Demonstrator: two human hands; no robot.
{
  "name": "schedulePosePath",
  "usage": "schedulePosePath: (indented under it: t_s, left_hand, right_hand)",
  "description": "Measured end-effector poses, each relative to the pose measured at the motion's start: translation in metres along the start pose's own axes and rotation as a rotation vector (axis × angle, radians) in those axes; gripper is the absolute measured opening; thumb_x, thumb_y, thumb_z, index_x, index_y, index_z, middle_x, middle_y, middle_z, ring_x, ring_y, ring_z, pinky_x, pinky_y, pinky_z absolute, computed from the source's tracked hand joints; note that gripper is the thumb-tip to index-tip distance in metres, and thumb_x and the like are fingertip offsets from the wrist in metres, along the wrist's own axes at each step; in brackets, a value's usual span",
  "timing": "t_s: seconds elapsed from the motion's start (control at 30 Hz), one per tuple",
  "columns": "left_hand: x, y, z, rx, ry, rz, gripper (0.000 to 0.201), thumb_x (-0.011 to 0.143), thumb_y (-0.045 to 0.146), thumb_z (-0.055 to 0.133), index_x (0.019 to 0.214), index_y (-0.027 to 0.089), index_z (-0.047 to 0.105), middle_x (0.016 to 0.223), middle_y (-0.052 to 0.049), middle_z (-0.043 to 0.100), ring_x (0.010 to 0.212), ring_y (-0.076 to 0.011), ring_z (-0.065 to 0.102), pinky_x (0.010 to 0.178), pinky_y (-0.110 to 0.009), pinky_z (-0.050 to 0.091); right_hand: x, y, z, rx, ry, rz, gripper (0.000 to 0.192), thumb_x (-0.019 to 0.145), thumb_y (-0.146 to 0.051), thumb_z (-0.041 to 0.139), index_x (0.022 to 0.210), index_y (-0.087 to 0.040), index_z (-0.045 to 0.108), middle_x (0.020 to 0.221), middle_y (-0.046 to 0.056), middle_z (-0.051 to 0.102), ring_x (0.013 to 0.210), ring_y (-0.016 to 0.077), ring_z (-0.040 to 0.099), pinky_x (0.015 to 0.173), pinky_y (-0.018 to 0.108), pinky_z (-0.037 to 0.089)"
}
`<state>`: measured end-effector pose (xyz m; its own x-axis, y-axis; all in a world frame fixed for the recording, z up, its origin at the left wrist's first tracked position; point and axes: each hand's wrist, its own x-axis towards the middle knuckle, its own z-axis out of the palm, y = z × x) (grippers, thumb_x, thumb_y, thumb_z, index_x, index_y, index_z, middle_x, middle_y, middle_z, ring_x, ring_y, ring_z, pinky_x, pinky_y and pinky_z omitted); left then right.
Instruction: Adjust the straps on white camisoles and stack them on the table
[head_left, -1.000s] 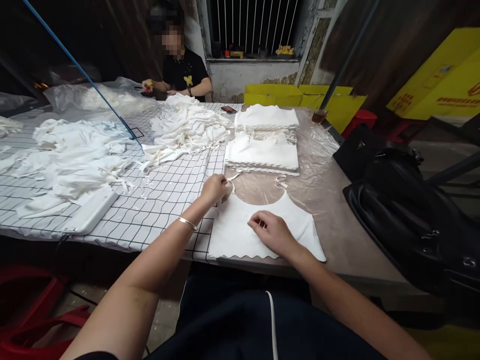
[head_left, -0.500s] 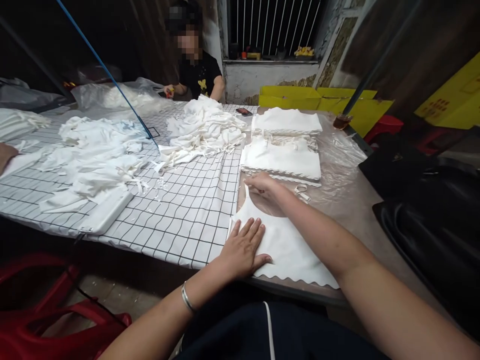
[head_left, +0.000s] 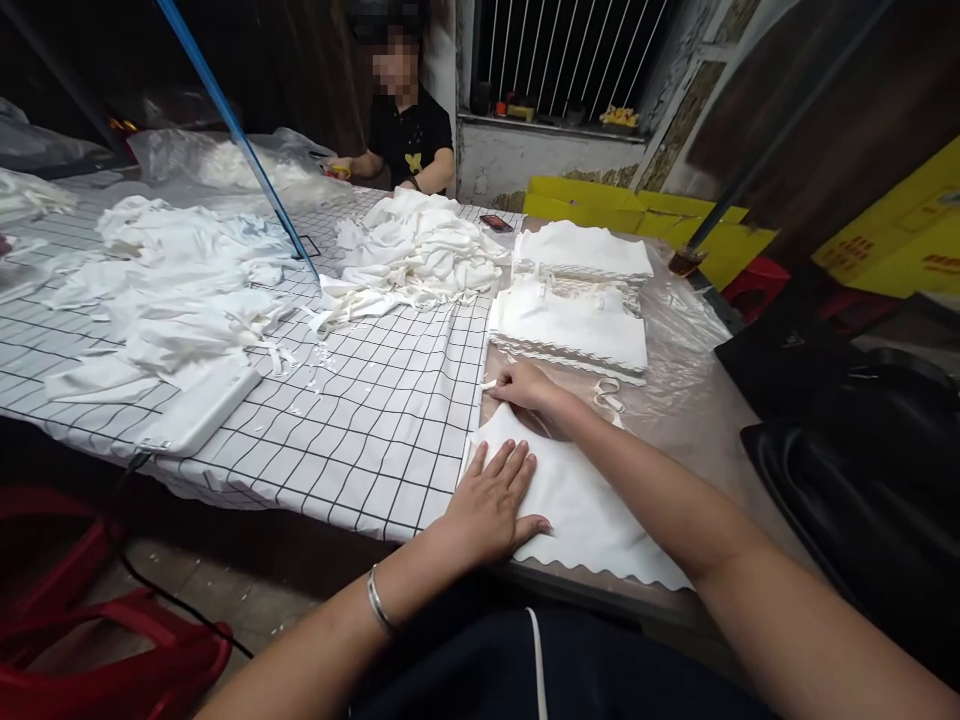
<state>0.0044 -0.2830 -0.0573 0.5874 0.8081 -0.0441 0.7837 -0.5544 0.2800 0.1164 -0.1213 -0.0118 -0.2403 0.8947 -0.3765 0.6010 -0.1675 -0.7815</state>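
A white camisole top (head_left: 592,510) with a scalloped hem lies flat at the table's near edge. My left hand (head_left: 499,500) rests on it, palm down, fingers spread. Above its neckline, my right hand (head_left: 523,386) is closed, thumb and fingers pinching a thin white shoulder strap (head_left: 489,386); a short bit of it sticks out to the left. My right forearm covers part of the neckline. Just beyond this hand stands a neat stack of white tops (head_left: 570,325), with a second stack (head_left: 583,250) behind it. A loose strap loop (head_left: 608,395) lies to the right.
Piles of crumpled white garments (head_left: 420,245) lie on the checked cloth (head_left: 390,420). A white box-shaped device (head_left: 202,410) with a cable sits at the left edge. A person (head_left: 412,130) works across the table. A black bag (head_left: 847,470) is at the right; red stools (head_left: 127,640) stand lower left.
My right hand has drawn the strap down towards the top; the strap that stood stretched upward is now folded at my fingers. My left hand stays flat on the fabric. The view has shifted slightly.
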Motion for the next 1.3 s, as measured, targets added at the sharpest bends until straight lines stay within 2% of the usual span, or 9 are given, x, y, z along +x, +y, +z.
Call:
schedulePosePath:
  t_s: [0.23, 0.47, 0.63, 0.73, 0.83, 0.9, 1.0, 1.13, 1.3]
  left_hand:
    - [0.0, -0.001, 0.004, -0.009, 0.012, 0.007, 0.082, 0.094, 0.067, 0.018, 0.152, 0.011, 0.028, 0.159, -0.014, 0.022, 0.149, -0.0297, 0.015, 0.12, -0.056, 0.011]
    - [0.0, 0.0, 0.0, 0.015, 0.001, 0.002, 0.081, 0.094, 0.067, 0.022, 0.152, 0.012, 0.027, 0.158, -0.014, 0.023, 0.148, -0.0298, 0.017, 0.12, -0.055, 0.014]
    - [0.0, 0.001, -0.006, -0.073, -0.048, -0.015, 0.079, 0.094, 0.065, 0.028, 0.152, 0.011, 0.028, 0.159, -0.015, 0.019, 0.149, -0.03, 0.011, 0.121, -0.056, 0.007]
    - [0.0, 0.005, -0.02, -0.429, 0.01, -0.082, 0.072, 0.094, 0.058, 0.037, 0.146, 0.009, 0.039, 0.156, -0.018, 0.029, 0.148, -0.0306, 0.017, 0.121, -0.055, 0.002]
    - [0.002, 0.011, -0.04, -1.234, 0.092, -0.222, 0.067, 0.097, 0.058, 0.026, 0.133, 0.009, 0.055, 0.142, -0.02, 0.052, 0.137, -0.0301, 0.043, 0.118, -0.052, 0.023]
    - [0.005, 0.013, -0.051, -1.792, 0.015, -0.312, 0.068, 0.099, 0.057, 0.02, 0.121, 0.007, 0.061, 0.125, -0.022, 0.064, 0.118, -0.0299, 0.061, 0.107, -0.05, 0.042]
    - [0.011, 0.016, -0.06, -2.253, -0.075, -0.389, 0.046, 0.101, 0.038, 0.033, 0.11, 0.003, 0.063, 0.105, -0.02, 0.071, 0.094, -0.0238, 0.071, 0.096, -0.042, 0.052]
    - [0.018, 0.023, -0.068, -2.374, -0.057, -0.413, 0.032, 0.1, 0.023, 0.04, 0.114, 0.002, 0.06, 0.105, -0.02, 0.071, 0.092, -0.022, 0.072, 0.094, -0.037, 0.053]
    - [0.027, 0.032, -0.088, -2.329, -0.047, -0.484, 0.041, 0.101, 0.023, 0.033, 0.13, 0.0, 0.049, 0.107, -0.022, 0.07, 0.092, -0.023, 0.072, 0.089, -0.035, 0.056]
  right_hand:
    - [0.01, -0.038, -0.035, 0.336, -0.087, 0.098, 0.028, 0.093, -0.017, 0.054, 0.065, -0.015, 0.053, 0.053, -0.004, 0.042, 0.044, 0.0043, 0.027, 0.043, 0.018, 0.025]
    - [0.028, -0.075, -0.077, 0.552, 0.145, 0.113, 0.033, 0.103, -0.023, 0.033, 0.073, -0.016, 0.046, 0.055, -0.004, 0.045, 0.038, 0.0022, 0.022, 0.036, 0.012, 0.018]
    - [0.014, -0.085, -0.089, 0.652, 0.304, -0.001, 0.032, 0.103, -0.031, 0.036, 0.077, -0.017, 0.049, 0.057, -0.003, 0.05, 0.038, 0.0029, 0.032, 0.037, 0.013, 0.029]
    - [-0.037, -0.071, -0.077, 0.63, 0.316, -0.29, 0.016, 0.096, -0.025, 0.052, 0.084, -0.017, 0.058, 0.069, 0.001, 0.062, 0.052, 0.0061, 0.051, 0.052, 0.018, 0.047]
    - [-0.113, -0.035, -0.055, 0.409, 0.154, -0.636, 0.008, 0.086, -0.024, 0.065, 0.094, -0.02, 0.066, 0.085, 0.003, 0.069, 0.079, 0.0143, 0.064, 0.081, 0.031, 0.054]
    - [-0.159, -0.005, -0.042, 0.175, -0.039, -0.755, 0.011, 0.086, -0.026, 0.064, 0.094, -0.022, 0.07, 0.099, 0.006, 0.07, 0.098, 0.0196, 0.064, 0.094, 0.038, 0.05]
    - [-0.198, 0.034, -0.028, 0.039, -0.024, -0.702, 0.017, 0.086, -0.028, 0.062, 0.102, -0.025, 0.069, 0.121, 0.007, 0.063, 0.121, 0.0233, 0.054, 0.108, 0.043, 0.038]
    - [-0.192, 0.061, -0.013, 0.468, 0.287, -0.408, 0.031, 0.084, -0.04, 0.067, 0.111, -0.027, 0.059, 0.118, 0.006, 0.062, 0.115, 0.0213, 0.056, 0.104, 0.043, 0.041]
    - [-0.174, 0.057, 0.015, 0.856, -0.231, -0.252, 0.051, 0.075, -0.058, 0.072, 0.109, -0.021, 0.062, 0.112, 0.009, 0.067, 0.106, 0.022, 0.061, 0.101, 0.041, 0.043]
